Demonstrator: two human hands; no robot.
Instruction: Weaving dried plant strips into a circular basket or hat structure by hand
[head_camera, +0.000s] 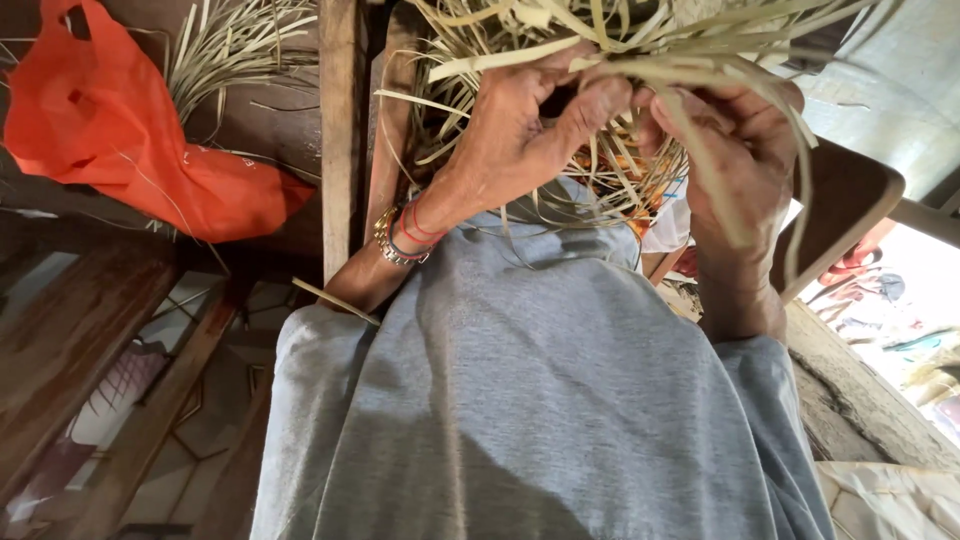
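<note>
A bundle of pale dried leaf strips (560, 45) spreads across the top of the view, loose ends pointing every way. My left hand (520, 120) grips several of these strips near the middle, thumb pressed against fingers; a metal bracelet and red threads circle its wrist. My right hand (740, 150) pinches strips on the right side, and long ends trail down over its fingers. Both hands work close together above my grey shirt (540, 400), which fills the lower middle.
An orange plastic bag (120, 130) lies at the upper left beside more dried strips (230, 50). A wooden post (340, 130) rises at centre left. Wooden beams (90, 340) run along the lower left. A brown board (845, 210) juts out at the right.
</note>
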